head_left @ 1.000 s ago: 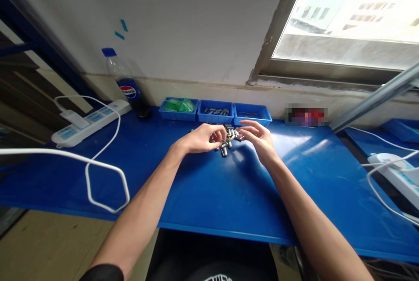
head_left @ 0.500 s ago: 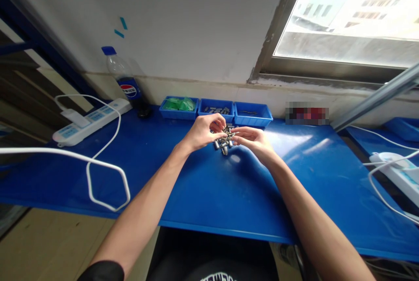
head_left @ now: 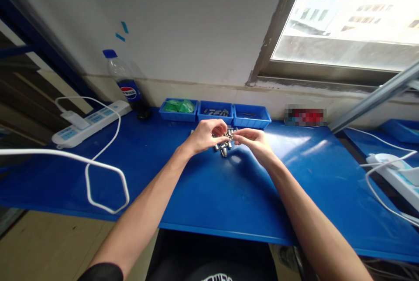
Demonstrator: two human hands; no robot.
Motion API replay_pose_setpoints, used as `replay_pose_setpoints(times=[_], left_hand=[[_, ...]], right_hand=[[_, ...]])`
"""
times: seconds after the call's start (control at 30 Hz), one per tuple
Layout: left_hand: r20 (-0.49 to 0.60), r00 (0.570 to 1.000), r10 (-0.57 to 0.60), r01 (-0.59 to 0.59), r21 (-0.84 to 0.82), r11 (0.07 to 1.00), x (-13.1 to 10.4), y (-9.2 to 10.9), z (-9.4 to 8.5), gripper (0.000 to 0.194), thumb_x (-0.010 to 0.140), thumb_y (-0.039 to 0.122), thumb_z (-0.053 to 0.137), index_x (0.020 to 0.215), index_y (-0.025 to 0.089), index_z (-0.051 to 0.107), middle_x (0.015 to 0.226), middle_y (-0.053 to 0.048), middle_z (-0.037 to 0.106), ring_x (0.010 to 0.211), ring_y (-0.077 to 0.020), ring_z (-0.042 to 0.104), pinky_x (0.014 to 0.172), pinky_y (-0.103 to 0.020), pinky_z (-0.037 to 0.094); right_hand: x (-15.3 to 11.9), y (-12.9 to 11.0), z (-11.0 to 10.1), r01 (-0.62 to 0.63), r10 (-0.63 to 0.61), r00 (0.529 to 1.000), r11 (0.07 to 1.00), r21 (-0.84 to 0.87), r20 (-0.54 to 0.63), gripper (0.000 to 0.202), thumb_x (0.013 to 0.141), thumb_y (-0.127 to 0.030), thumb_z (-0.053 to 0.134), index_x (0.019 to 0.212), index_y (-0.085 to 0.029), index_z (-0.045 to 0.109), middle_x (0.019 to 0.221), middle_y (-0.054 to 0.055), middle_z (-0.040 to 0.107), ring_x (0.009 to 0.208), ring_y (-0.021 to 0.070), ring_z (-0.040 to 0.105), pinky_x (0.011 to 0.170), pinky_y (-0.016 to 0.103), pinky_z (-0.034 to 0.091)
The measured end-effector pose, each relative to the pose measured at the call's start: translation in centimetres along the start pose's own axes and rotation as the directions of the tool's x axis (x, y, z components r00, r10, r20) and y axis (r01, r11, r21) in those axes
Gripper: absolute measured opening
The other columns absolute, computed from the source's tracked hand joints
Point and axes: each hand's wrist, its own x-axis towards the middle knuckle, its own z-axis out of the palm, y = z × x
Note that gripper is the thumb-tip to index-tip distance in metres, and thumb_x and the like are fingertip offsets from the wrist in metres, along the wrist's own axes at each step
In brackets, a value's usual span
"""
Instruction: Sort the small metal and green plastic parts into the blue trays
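Small silvery metal cylinders point(head_left: 224, 150) lie in a loose pile on the blue table point(head_left: 222, 193), partly hidden by my hands. My left hand point(head_left: 205, 135) is over the left side of the pile, thumb and index finger curled together in a pinch. From the right, my right hand point(head_left: 254, 141) meets it, its thumb and fingertips pressed together close to the left fingertips. A small metal piece seems to be between the two hands, but its kind is too small to make out.
Behind the pile stand a blue bin point(head_left: 178, 117) with green packets, a middle bin point(head_left: 204, 118) with metal cylinders and a right bin point(head_left: 251, 122) with thin dark pieces. A cola bottle point(head_left: 130, 91), power strip point(head_left: 94, 119) and white cable point(head_left: 122, 180) occupy the left.
My right fingers have drawn together into a tighter pinch. My left hand has shifted slightly, its fingers curled closer to the thumb. The view has moved a little.
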Motion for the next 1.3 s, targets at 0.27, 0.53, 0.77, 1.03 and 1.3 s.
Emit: replay_pose_setpoints(times=[0.27, 0.53, 0.77, 1.03, 1.3], left_hand=[[0.376, 0.926, -0.036, -0.049, 0.212, 0.976, -0.3, -0.6, -0.6, 0.014, 0.077, 0.024, 0.081, 0.089, 0.018, 0.084, 0.079, -0.003, 0.068, 0.070, -0.0129, 0.061, 0.064, -0.022, 0.045], [0.419, 0.907, -0.028, -0.061, 0.199, 0.978, -0.3, -1.3, 0.2, 0.006, 0.079, 0.018, 0.078, 0.084, 0.018, 0.082, 0.076, -0.002, 0.063, 0.068, -0.0122, 0.058, 0.064, -0.022, 0.043], [0.403, 0.915, -0.011, -0.069, 0.183, 0.981, -0.4, -0.4, 0.1, 0.010, 0.088, 0.020, 0.068, 0.091, 0.016, 0.076, 0.093, -0.006, 0.068, 0.078, -0.0148, 0.061, 0.068, -0.024, 0.045], [0.068, 0.996, -0.054, 0.054, 0.005, 0.999, -0.1, 0.6, 0.5, 0.012, 0.089, 0.027, 0.070, 0.094, 0.017, 0.072, 0.088, -0.003, 0.077, 0.081, -0.0160, 0.072, 0.075, -0.025, 0.053], [-0.041, 0.994, -0.097, 0.095, -0.046, 0.994, -0.2, 0.3, 0.8, 0.018, 0.087, 0.032, 0.074, 0.089, 0.017, 0.065, 0.083, -0.001, 0.076, 0.080, -0.0168, 0.076, 0.069, -0.022, 0.054]], right_hand=[[0.7, 1.0, -1.3, 0.170, -0.138, 0.953, 0.980, 0.101, -0.269, 0.047, 0.079, -0.043, 0.083, 0.122, -0.025, 0.073, 0.131, 0.011, 0.073, 0.115, 0.0291, 0.072, 0.104, 0.048, 0.054], [0.5, 0.8, -1.1, 0.118, -0.098, 0.970, 0.990, 0.080, -0.220, 0.040, 0.080, -0.045, 0.080, 0.113, -0.023, 0.074, 0.121, 0.011, 0.076, 0.097, 0.0256, 0.075, 0.088, 0.043, 0.059], [0.4, 0.7, -1.0, 0.113, -0.092, 0.976, 0.989, 0.095, -0.197, 0.039, 0.080, -0.044, 0.080, 0.113, -0.022, 0.075, 0.119, 0.011, 0.076, 0.093, 0.0240, 0.073, 0.082, 0.039, 0.059], [0.2, 0.2, -0.9, 0.054, -0.045, 0.993, 0.995, 0.080, -0.113, 0.037, 0.080, -0.046, 0.080, 0.109, -0.023, 0.076, 0.094, 0.006, 0.079, 0.083, 0.0231, 0.072, 0.082, 0.041, 0.058], [-0.2, 0.2, -0.1, -0.006, 0.002, 0.994, 0.999, 0.043, 0.107, 0.035, 0.077, -0.051, 0.084, 0.100, -0.025, 0.081, 0.090, 0.006, 0.080, 0.083, 0.0257, 0.075, 0.083, 0.042, 0.059]])
